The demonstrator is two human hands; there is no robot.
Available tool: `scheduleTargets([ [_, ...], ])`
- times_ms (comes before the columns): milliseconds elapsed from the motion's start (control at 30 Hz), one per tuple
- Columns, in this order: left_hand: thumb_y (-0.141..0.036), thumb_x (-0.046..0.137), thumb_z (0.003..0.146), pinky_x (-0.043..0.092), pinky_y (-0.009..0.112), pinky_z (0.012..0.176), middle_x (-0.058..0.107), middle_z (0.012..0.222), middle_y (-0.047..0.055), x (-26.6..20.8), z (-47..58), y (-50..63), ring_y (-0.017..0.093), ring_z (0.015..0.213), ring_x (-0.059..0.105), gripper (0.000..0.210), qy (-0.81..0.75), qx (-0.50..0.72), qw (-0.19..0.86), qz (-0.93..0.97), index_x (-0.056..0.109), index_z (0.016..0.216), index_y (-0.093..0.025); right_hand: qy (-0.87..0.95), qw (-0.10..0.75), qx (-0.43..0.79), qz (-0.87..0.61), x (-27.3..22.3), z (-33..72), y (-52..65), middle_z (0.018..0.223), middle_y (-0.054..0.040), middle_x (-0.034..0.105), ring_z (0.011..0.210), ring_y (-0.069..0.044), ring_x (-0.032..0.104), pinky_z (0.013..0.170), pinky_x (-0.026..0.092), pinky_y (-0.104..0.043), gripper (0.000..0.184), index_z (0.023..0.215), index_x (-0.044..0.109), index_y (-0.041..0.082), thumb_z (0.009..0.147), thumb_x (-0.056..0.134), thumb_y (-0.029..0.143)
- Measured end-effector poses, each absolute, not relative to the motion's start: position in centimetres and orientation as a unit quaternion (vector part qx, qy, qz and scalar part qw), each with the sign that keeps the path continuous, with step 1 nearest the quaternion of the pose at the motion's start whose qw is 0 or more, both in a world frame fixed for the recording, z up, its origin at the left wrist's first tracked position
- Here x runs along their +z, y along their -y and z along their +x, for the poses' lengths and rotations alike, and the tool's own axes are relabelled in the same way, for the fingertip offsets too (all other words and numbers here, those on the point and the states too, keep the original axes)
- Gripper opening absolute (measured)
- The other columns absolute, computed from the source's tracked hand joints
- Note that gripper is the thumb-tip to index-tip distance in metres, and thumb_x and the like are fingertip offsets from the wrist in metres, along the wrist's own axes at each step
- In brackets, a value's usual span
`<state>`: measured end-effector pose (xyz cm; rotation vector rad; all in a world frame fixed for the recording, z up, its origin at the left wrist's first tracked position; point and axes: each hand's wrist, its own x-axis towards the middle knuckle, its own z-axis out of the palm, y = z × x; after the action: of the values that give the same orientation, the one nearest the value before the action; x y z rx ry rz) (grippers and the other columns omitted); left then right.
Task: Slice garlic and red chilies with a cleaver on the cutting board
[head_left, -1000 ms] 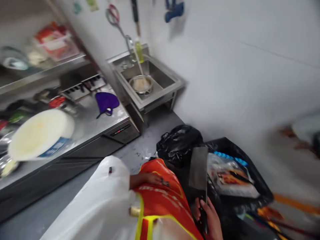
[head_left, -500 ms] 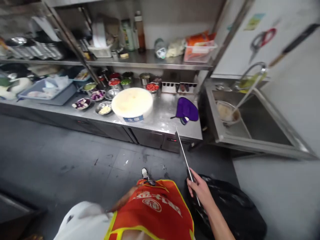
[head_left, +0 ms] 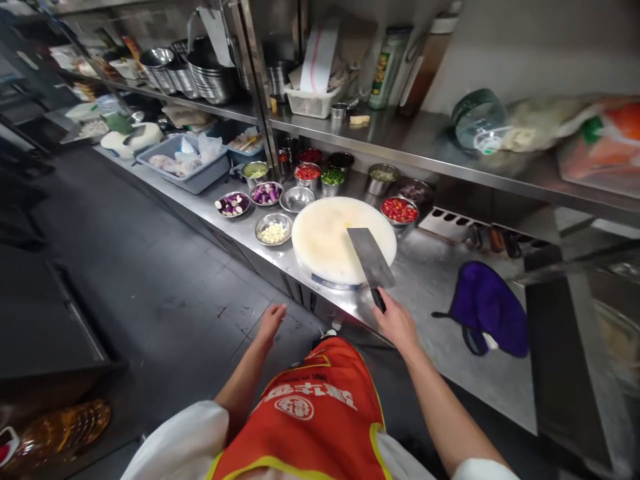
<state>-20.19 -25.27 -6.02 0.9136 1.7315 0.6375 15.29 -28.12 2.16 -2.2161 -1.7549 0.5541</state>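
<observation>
My right hand (head_left: pixel 397 323) is closed around the black handle of a cleaver (head_left: pixel 371 257). The cleaver's broad blade lies across the right front part of a thick round white chopping block (head_left: pixel 335 233), its far end over the top surface. My left hand (head_left: pixel 273 323) hangs in the air in front of the counter, apart from the block, fingers loosely bent with nothing seen in them. Left of the block stands a bowl of peeled garlic cloves (head_left: pixel 273 232). Behind it are an empty metal bowl (head_left: pixel 297 199) and bowls of cut purple eggplant (head_left: pixel 267 193).
A container of chopped red chillies (head_left: pixel 400 210) stands right of the block, near a slotted knife rack (head_left: pixel 445 223). A purple cap-like cloth item (head_left: pixel 487 307) lies on the steel counter (head_left: pixel 420 293). A grey-blue tub (head_left: pixel 185 163) sits at left, below a loaded shelf (head_left: pixel 390 137).
The view has turned left and come closer to the counter. My right hand has brought the cleaver from beside the counter onto the chopping block. My left hand has come into view.
</observation>
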Motion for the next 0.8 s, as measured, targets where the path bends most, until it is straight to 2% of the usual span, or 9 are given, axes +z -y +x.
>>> scheduleTargets([
  [100,-0.051,0.075,0.076,0.053,0.03,0.08,0.072,0.103,0.011,-6.2,-19.5,21.4,0.021,0.092,0.07,0.042,-0.689,0.35,0.583,0.253,0.066,0.096,-0.015,0.612,0.055,0.163,-0.771,1.6,15.4,22.2,0.119,-0.0189,0.07,0.096,-0.031,0.07,0.081,0.05,-0.04,0.056,0.152,0.047,0.016,0.098,0.046,0.033],
  [200,-0.037,0.076,0.079,0.052,0.024,0.07,0.071,0.096,0.01,-5.5,-20.5,15.9,0.015,0.077,0.069,0.03,-0.677,0.415,0.587,0.158,0.064,0.093,-0.013,0.612,0.022,0.146,-0.777,1.0,14.9,17.9,0.117,-0.019,0.069,0.094,-0.031,0.069,0.081,0.05,-0.04,0.054,0.149,0.049,0.015,0.098,0.045,0.031],
  [300,-0.032,0.069,0.087,0.053,0.023,0.067,0.071,0.092,0.009,-4.9,-22.3,9.3,0.014,0.073,0.07,0.021,-0.669,0.444,0.586,0.111,0.06,0.096,-0.015,0.64,0.066,0.101,-0.759,0.0,14.1,15.4,0.119,-0.0197,0.067,0.105,-0.031,0.065,0.093,0.049,-0.042,0.048,0.139,0.059,0.011,0.095,0.048,0.027],
  [400,-0.035,0.061,0.093,0.055,0.026,0.061,0.072,0.087,0.012,-5.2,-23.6,2.7,0.017,0.068,0.071,0.023,-0.665,0.422,0.61,0.089,0.058,0.099,-0.013,0.635,0.178,0.092,-0.746,-0.5,12.1,13.7,0.119,-0.0205,0.065,0.111,-0.032,0.061,0.102,0.047,-0.046,0.044,0.127,0.066,0.009,0.091,0.05,0.028],
  [467,-0.032,0.058,0.095,0.053,0.026,0.054,0.071,0.079,0.012,-5.8,-24.0,-0.9,0.017,0.061,0.069,0.021,-0.673,0.39,0.624,0.079,0.058,0.097,-0.011,0.612,0.257,0.151,-0.733,-0.2,9.6,12.5,0.114,-0.0185,0.067,0.104,-0.029,0.064,0.099,0.05,-0.044,0.042,0.122,0.068,0.01,0.091,0.049,0.032],
  [567,-0.019,0.054,0.093,0.05,0.023,0.049,0.065,0.065,0.005,-6.6,-24.9,-4.4,0.015,0.052,0.065,0.008,-0.694,0.35,0.622,0.094,0.057,0.093,-0.011,0.558,0.331,0.303,-0.698,0.3,3.7,10.3,0.101,-0.0119,0.072,0.087,-0.022,0.068,0.084,0.056,-0.037,0.039,0.117,0.07,0.016,0.093,0.05,0.039],
  [667,-0.013,0.053,0.088,0.05,0.022,0.049,0.062,0.057,0.001,-6.1,-27.6,-6.1,0.015,0.049,0.063,0.006,-0.699,0.327,0.62,0.141,0.059,0.085,-0.013,0.471,0.354,0.447,-0.673,0.1,-3.8,7.2,0.09,-0.008,0.074,0.077,-0.021,0.068,0.075,0.056,-0.034,0.036,0.11,0.073,0.017,0.087,0.058,0.042],
  [800,-0.017,0.059,0.079,0.049,0.025,0.047,0.061,0.051,0.002,-3.0,-32.2,-8.7,0.016,0.044,0.06,0.01,-0.642,0.251,0.661,0.296,0.064,0.072,-0.013,0.321,0.38,0.602,-0.624,-0.5,-12.0,2.8,0.085,-0.0045,0.075,0.066,-0.019,0.068,0.061,0.055,-0.031,0.044,0.113,0.069,0.018,0.077,0.072,0.044],
])
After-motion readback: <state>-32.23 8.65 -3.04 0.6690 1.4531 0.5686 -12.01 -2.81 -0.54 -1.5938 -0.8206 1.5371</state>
